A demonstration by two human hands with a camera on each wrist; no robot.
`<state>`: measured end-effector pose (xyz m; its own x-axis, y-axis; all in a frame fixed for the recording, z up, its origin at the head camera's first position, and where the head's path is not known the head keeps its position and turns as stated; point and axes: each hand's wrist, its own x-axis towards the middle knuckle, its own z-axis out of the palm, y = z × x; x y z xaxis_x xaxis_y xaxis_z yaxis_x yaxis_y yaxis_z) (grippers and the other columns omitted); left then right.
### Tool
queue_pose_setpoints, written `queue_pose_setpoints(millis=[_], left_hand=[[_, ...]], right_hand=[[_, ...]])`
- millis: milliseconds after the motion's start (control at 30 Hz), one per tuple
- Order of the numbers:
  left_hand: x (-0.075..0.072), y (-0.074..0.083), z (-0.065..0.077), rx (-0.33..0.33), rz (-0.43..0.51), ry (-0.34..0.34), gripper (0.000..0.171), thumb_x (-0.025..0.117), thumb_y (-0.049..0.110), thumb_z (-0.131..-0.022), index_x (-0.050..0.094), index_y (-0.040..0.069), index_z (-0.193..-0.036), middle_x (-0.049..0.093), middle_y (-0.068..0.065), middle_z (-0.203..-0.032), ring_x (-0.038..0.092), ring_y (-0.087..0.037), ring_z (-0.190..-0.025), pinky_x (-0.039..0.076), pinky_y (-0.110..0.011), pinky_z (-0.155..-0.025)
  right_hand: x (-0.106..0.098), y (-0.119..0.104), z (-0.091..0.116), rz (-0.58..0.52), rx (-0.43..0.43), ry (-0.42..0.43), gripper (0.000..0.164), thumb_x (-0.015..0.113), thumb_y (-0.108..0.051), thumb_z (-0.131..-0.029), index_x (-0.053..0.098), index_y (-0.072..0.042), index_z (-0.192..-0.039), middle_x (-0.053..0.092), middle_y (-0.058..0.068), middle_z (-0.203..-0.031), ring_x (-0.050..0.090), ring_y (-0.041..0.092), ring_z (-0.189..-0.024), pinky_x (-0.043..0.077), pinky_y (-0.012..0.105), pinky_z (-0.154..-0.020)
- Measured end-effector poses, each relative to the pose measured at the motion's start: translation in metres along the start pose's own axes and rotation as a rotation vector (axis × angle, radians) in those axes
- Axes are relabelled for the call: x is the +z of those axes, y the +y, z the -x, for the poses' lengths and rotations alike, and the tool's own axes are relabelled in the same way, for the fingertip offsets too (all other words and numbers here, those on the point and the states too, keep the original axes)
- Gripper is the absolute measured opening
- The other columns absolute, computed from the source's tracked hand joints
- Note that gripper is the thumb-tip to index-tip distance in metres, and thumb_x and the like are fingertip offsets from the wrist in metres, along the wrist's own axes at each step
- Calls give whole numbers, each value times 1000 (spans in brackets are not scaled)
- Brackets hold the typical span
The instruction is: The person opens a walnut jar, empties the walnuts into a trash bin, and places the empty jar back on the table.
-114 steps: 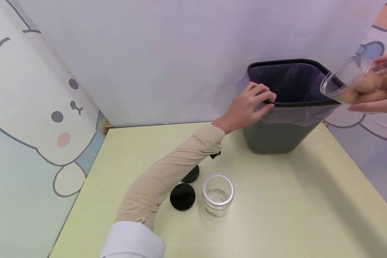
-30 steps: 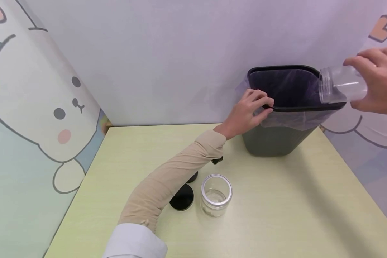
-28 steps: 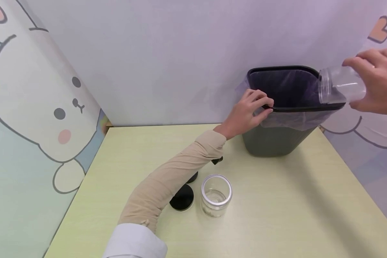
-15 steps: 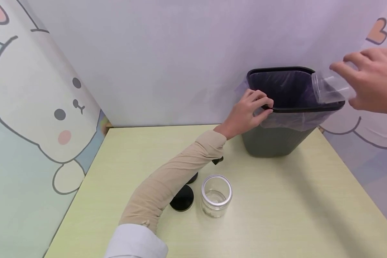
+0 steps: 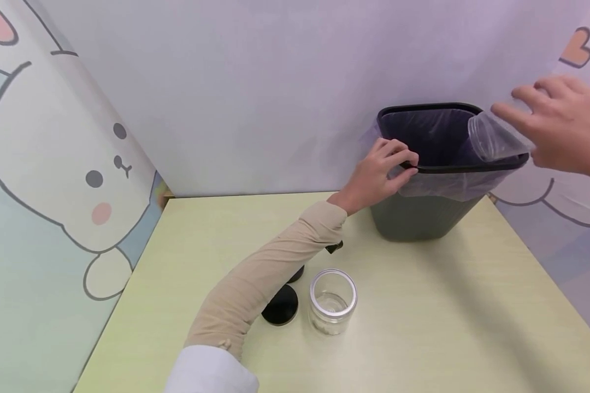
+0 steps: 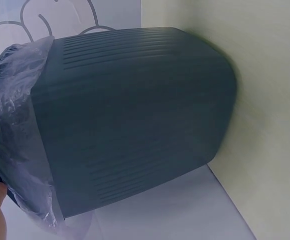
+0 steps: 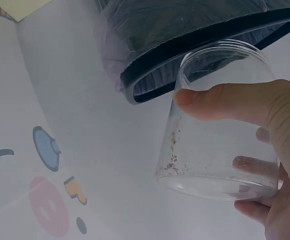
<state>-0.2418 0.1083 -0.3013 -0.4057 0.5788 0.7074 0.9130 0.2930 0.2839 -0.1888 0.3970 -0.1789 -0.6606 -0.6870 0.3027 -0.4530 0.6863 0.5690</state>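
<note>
My left hand (image 5: 381, 172) grips the near rim of a dark grey trash bin (image 5: 418, 221), fingers over the edge and thumb outside. A translucent purple liner (image 5: 447, 186) folds over that rim. At the bin's right side, my right hand (image 5: 567, 128) holds a clear plastic jar (image 5: 496, 139) by its body, its mouth tilted down over the opening. In the right wrist view, thumb and fingers wrap the jar; brown crumbs (image 7: 172, 157) cling inside. The bin's bottom is hidden.
An open clear jar (image 5: 332, 315) stands on the pale yellow table (image 5: 437, 327). Beside it lies a black lid (image 5: 281, 307); another black lid (image 5: 297, 274) and a small black object (image 5: 334, 247) are partly behind my left sleeve. Walls enclose the back and sides.
Round brown items filled the held jar in the oldest frame; it no longer contains them. The jar has moved left over the bin and its mouth tips lower. My left hand stays on the rim.
</note>
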Motion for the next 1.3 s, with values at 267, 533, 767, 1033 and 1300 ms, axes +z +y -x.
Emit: queue_pose_setpoints(millis=[267,533,767,1033,1300], left_hand=[[1,-1,-2,5,0,7,15,69,18,-99,73,8,-108,62,-6,-115,48,-23,-111,40,-18,-92],[-1,-4,-3,-3,6,15,15,69,18,-98,74,6,-108,62,-6,-115,48,-23,-112,41,-18,-89],[-1,-5,-4,-5,2,2,16,69,18,-99,74,7,-109,62,-5,-115,49,-23,-113,41,-17,-90],[-1,-6,-6,-6,-4,-4,15,69,18,-99,74,8,-109,63,-5,-115,50,-20,-115,39,-16,-94],[-2,-4,-8,-2,-7,-26,16,67,19,-100,74,9,-110,64,-4,-116,50,-20,-116,40,-16,-94]], right_hand=[[0,7,3,7,171,-23,110,93,6,-32,43,5,-129,43,41,-126,43,62,-111,37,72,-99],[-3,12,-1,-34,107,56,111,86,13,-29,43,2,-131,42,42,-126,40,63,-112,36,72,-97],[-7,6,-9,55,3,52,103,82,14,-33,44,0,-129,46,40,-121,45,61,-105,40,67,-93],[-2,-1,-18,45,-101,-14,88,80,17,-36,53,1,-119,47,35,-109,44,57,-97,41,64,-88],[4,-1,-17,48,-52,-61,86,83,15,-39,55,3,-119,48,38,-113,44,58,-102,40,65,-93]])
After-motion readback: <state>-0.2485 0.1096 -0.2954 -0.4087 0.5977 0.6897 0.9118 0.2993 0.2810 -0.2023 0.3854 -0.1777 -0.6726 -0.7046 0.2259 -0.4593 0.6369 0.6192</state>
